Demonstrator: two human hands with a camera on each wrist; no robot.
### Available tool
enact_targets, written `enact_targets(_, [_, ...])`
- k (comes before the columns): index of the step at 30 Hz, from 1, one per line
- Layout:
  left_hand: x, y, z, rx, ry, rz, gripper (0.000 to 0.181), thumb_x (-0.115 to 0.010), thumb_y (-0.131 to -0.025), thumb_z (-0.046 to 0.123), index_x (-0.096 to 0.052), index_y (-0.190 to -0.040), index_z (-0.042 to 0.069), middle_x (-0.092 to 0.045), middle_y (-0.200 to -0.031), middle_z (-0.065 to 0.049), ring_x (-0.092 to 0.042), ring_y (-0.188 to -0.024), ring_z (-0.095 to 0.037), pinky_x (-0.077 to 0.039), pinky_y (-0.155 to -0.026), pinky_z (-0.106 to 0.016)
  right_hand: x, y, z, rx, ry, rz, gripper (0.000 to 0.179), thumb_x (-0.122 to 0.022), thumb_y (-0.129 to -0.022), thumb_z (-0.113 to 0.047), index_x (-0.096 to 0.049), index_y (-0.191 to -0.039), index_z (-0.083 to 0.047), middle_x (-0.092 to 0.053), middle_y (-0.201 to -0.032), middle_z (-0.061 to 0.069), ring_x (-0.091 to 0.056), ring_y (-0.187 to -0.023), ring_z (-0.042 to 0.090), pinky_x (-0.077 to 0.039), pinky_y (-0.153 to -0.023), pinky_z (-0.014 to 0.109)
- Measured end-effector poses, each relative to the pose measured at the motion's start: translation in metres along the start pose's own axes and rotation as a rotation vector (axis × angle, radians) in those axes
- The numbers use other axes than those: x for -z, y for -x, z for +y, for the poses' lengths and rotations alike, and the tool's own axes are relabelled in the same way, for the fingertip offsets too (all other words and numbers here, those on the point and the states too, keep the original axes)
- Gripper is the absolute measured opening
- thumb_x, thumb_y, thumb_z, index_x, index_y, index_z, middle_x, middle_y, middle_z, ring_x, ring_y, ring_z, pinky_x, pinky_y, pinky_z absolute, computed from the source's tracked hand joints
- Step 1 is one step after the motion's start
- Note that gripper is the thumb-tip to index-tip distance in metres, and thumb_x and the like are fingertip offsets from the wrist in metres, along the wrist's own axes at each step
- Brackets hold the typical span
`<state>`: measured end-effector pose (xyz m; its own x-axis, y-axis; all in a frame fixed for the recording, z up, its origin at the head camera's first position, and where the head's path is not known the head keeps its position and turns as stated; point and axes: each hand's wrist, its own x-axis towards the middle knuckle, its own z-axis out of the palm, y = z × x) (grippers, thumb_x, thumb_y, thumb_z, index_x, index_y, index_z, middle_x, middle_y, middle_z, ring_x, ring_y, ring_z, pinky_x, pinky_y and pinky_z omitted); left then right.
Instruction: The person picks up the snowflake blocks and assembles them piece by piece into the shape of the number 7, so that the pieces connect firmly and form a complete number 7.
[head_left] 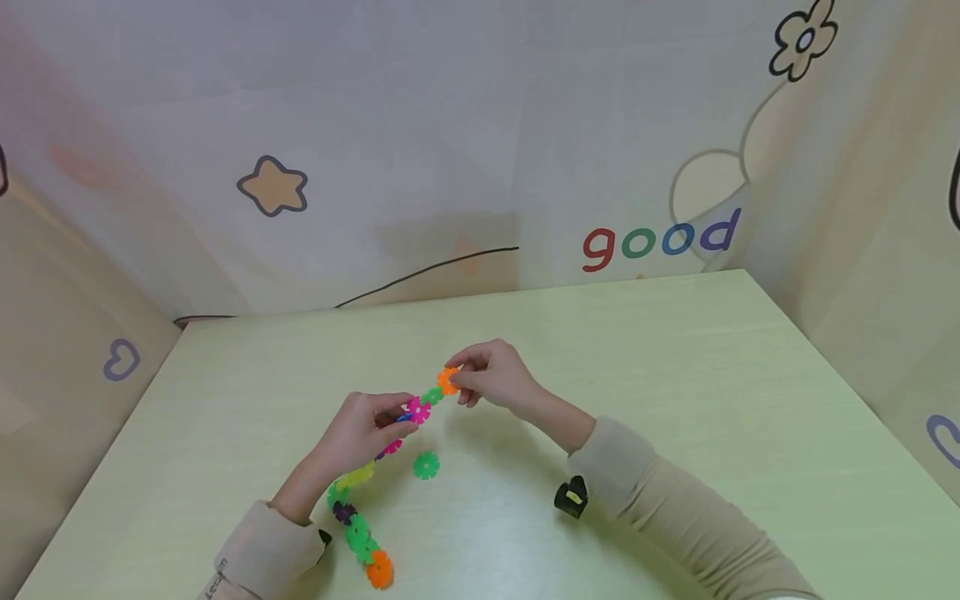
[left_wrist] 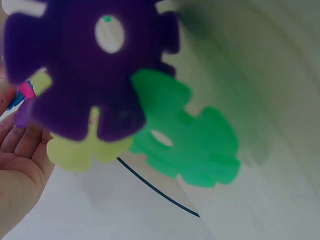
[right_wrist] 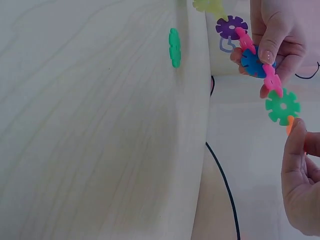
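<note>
Both hands hold up a chain of slotted plastic snowflake discs over the table. My right hand [head_left: 498, 375] pinches the orange disc [head_left: 447, 382] at the upper end, which is joined to a green disc [right_wrist: 274, 106]. Next to that come a pink disc [head_left: 420, 409] and a blue disc [right_wrist: 251, 63]. My left hand [head_left: 354, 432] grips the chain at the blue disc, thumb across it. Below this hand the chain runs through yellow discs [head_left: 357, 476], a dark purple disc [left_wrist: 65, 60] and green discs [head_left: 358, 531] to another orange disc [head_left: 380, 570].
One loose green disc [head_left: 426, 466] lies on the table [head_left: 675, 358] below the hands, apart from the chain. A black wrist device [head_left: 572, 497] sits by the right cuff. A printed cloth [head_left: 420, 125] stands behind the table and along its sides.
</note>
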<state>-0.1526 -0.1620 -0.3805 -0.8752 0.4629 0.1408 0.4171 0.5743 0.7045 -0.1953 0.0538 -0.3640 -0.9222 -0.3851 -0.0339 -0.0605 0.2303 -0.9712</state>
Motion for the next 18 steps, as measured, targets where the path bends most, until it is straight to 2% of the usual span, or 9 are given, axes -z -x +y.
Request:
enact_targets(8, [-0.0012, -0.0003, -0.0011, -0.05, -0.024, -0.033, 0.02, -0.066, -0.082, 0.004, -0.064, -0.101, 0.0, -0.064, -0.075, -0.008, -0.051, -0.057, -0.009, -0.049, -0.052, -0.022, -0.0048, 0.0005, 0.0009, -0.036, -0.008, 0.027, 0.016, -0.061, -0.084, 0.001, -0.064, -0.099, 0.007, -0.062, -0.071, 0.013, -0.058, -0.049, 0.014, -0.053, -0.055, 0.027])
enact_targets(18, [-0.0017, 0.0003, -0.004, -0.07, 0.0, -0.036, 0.02, -0.064, -0.083, 0.003, -0.063, -0.103, -0.002, -0.065, -0.079, -0.009, -0.054, -0.06, -0.008, -0.049, -0.052, -0.023, -0.0079, 0.0022, -0.0002, -0.051, -0.044, 0.052, 0.016, -0.061, -0.084, 0.002, -0.065, -0.099, 0.008, -0.063, -0.07, 0.012, -0.058, -0.049, 0.015, -0.053, -0.054, 0.026])
